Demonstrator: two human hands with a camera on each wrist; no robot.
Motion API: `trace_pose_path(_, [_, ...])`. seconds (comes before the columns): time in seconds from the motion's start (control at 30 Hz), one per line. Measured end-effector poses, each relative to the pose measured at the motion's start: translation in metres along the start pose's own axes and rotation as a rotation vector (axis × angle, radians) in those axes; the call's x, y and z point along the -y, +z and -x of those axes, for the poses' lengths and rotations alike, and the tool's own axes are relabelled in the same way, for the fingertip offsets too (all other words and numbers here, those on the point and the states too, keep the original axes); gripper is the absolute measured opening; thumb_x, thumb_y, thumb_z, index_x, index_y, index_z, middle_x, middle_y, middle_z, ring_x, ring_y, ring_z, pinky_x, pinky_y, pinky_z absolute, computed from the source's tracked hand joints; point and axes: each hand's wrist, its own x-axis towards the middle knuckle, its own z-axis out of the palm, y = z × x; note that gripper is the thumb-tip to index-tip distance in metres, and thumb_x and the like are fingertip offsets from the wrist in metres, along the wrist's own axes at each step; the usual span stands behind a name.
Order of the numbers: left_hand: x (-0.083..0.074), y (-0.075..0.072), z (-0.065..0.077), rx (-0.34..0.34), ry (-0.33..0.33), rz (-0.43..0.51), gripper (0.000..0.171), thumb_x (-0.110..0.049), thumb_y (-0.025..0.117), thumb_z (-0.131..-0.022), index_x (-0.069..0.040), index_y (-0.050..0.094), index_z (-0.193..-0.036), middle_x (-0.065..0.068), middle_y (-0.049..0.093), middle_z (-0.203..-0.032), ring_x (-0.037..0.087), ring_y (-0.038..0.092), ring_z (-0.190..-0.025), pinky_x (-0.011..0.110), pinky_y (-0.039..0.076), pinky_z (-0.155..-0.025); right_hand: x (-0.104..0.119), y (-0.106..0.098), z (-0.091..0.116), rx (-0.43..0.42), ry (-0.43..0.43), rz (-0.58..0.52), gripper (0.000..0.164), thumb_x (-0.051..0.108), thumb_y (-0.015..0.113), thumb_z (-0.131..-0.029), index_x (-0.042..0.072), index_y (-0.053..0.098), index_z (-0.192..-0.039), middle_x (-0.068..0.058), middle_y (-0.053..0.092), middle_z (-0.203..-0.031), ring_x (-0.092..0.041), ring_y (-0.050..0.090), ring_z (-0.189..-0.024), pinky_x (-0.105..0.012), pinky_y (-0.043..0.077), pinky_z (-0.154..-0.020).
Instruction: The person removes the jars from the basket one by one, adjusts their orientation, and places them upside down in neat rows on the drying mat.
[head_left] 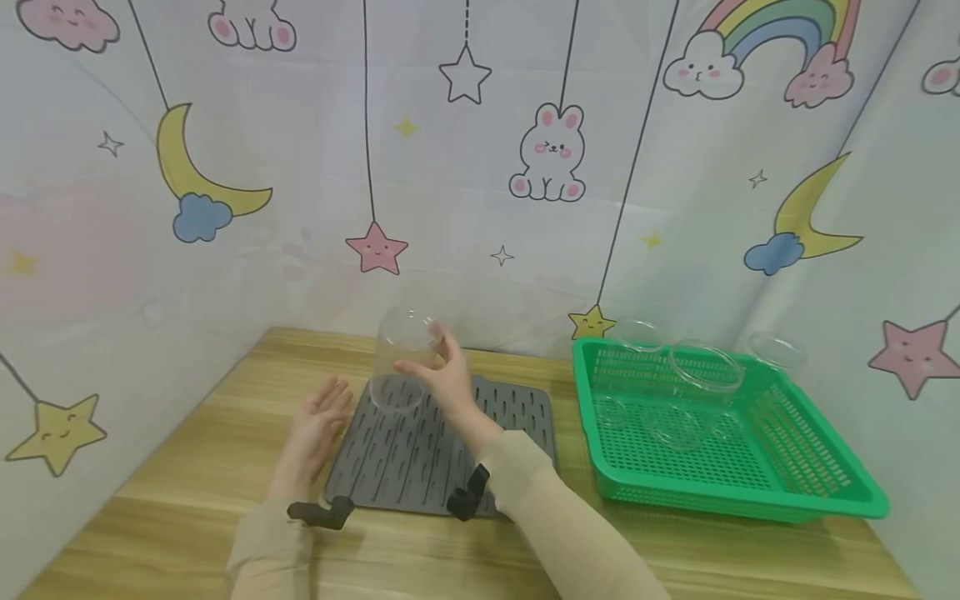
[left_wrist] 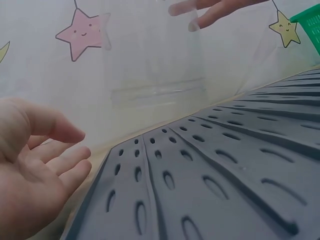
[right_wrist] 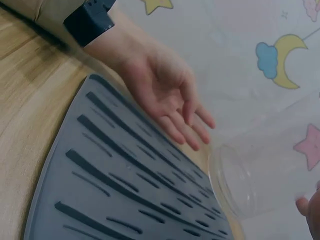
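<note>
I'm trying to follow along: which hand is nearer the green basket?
Right. The right hand, holding the clear cup over the mat, is left of the basket. The left hand is farther off, by the mat's left edge.

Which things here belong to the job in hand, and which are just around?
Part of the job:
clear container, held in the right hand
gray mat beneath it
left hand nearby

Apparently not in use:
green basket
clear glassware in it
cartoon-print backdrop
</note>
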Motion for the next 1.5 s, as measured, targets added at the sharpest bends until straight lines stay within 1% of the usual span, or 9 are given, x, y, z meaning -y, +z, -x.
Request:
trace_pose_path(0.1, [0.003, 0.0, -0.001, 0.009, -0.005, 0.0, 0.076, 0.014, 0.034, -0.093, -0.004, -0.004, -0.156, 0.016, 0.001, -0.164, 0.031, 0.008, -0.152, 0.041, 0.013, -0.124, -0.005, 0.002, 0.001, 0.017, -0.013, 0.044, 0.085, 0.02, 0.082, -0.079, 0.016, 0.037, -0.151, -0.006, 0.042, -0.153, -0.03, 0.045, -0.136, -0.048, 0.048, -0.105])
trace_pose_path(0.2, [0.006, 0.001, -0.002, 0.016, -0.013, -0.018, 0.077, 0.015, 0.034, -0.091, -0.004, -0.005, -0.155, 0.017, 0.001, -0.164, 0.032, 0.008, -0.152, 0.042, 0.013, -0.124, -0.01, 0.005, 0.0, 0.022, -0.022, 0.074, 0.086, 0.02, 0.083, -0.078, 0.015, 0.037, -0.151, -0.005, 0.043, -0.152, -0.027, 0.043, -0.138, -0.048, 0.045, -0.109])
trace_pose_path(0.4, [0.009, 0.001, -0.003, 0.026, -0.037, -0.09, 0.079, 0.016, 0.034, -0.09, -0.003, -0.005, -0.156, 0.019, 0.003, -0.164, 0.034, 0.009, -0.151, 0.043, 0.015, -0.124, -0.015, 0.009, -0.003, 0.028, -0.018, 0.099, 0.088, 0.016, 0.082, -0.078, 0.013, 0.035, -0.152, -0.005, 0.042, -0.153, -0.025, 0.04, -0.141, -0.044, 0.041, -0.112])
trace_pose_path(0.57, [0.01, 0.002, -0.005, 0.022, -0.051, -0.108, 0.083, 0.019, 0.036, -0.086, -0.002, -0.004, -0.156, 0.021, 0.003, -0.163, 0.035, 0.009, -0.151, 0.043, 0.013, -0.124, -0.016, 0.01, -0.005, 0.045, 0.003, 0.11, 0.088, 0.018, 0.081, -0.08, 0.013, 0.033, -0.152, -0.005, 0.039, -0.155, -0.025, 0.037, -0.143, -0.044, 0.04, -0.114])
trace_pose_path(0.87, [0.012, 0.003, -0.006, 0.015, -0.07, -0.118, 0.088, 0.026, 0.034, -0.079, 0.0, -0.004, -0.155, 0.023, 0.002, -0.163, 0.035, 0.007, -0.151, 0.041, 0.01, -0.125, -0.019, 0.011, -0.009, 0.062, 0.034, 0.141, 0.088, 0.02, 0.079, -0.082, 0.011, 0.029, -0.154, -0.008, 0.035, -0.158, -0.028, 0.034, -0.145, -0.047, 0.037, -0.116])
trace_pose_path(1.07, [0.012, 0.004, -0.006, 0.009, -0.077, -0.098, 0.091, 0.028, 0.031, -0.075, 0.001, -0.004, -0.155, 0.024, 0.001, -0.163, 0.034, 0.007, -0.152, 0.04, 0.009, -0.125, -0.018, 0.012, -0.014, 0.103, 0.062, 0.173, 0.088, 0.023, 0.077, -0.085, 0.011, 0.025, -0.155, -0.008, 0.031, -0.159, -0.028, 0.032, -0.146, -0.046, 0.034, -0.118])
trace_pose_path(1.3, [0.01, 0.004, -0.005, 0.013, -0.082, -0.099, 0.091, 0.028, 0.031, -0.075, 0.002, -0.005, -0.155, 0.024, 0.0, -0.162, 0.035, 0.006, -0.151, 0.039, 0.01, -0.124, -0.014, 0.012, -0.018, 0.159, 0.077, 0.244, 0.087, 0.027, 0.075, -0.087, 0.011, 0.023, -0.155, -0.011, 0.03, -0.159, -0.03, 0.032, -0.145, -0.051, 0.034, -0.116])
trace_pose_path(1.4, [0.01, 0.004, -0.005, 0.011, -0.087, -0.106, 0.091, 0.028, 0.032, -0.075, 0.001, -0.005, -0.155, 0.024, 0.0, -0.163, 0.035, 0.006, -0.151, 0.039, 0.01, -0.124, -0.012, 0.012, -0.019, 0.167, 0.088, 0.274, 0.089, 0.028, 0.075, -0.086, 0.011, 0.022, -0.155, -0.011, 0.03, -0.159, -0.031, 0.031, -0.145, -0.054, 0.033, -0.116])
trace_pose_path(1.5, [0.011, 0.005, -0.005, 0.009, -0.095, -0.107, 0.092, 0.027, 0.033, -0.076, 0.0, -0.005, -0.155, 0.023, 0.0, -0.163, 0.034, 0.007, -0.152, 0.039, 0.01, -0.125, -0.01, 0.011, -0.019, 0.171, 0.101, 0.275, 0.089, 0.027, 0.075, -0.086, 0.011, 0.022, -0.156, -0.011, 0.03, -0.159, -0.032, 0.031, -0.145, -0.054, 0.031, -0.117])
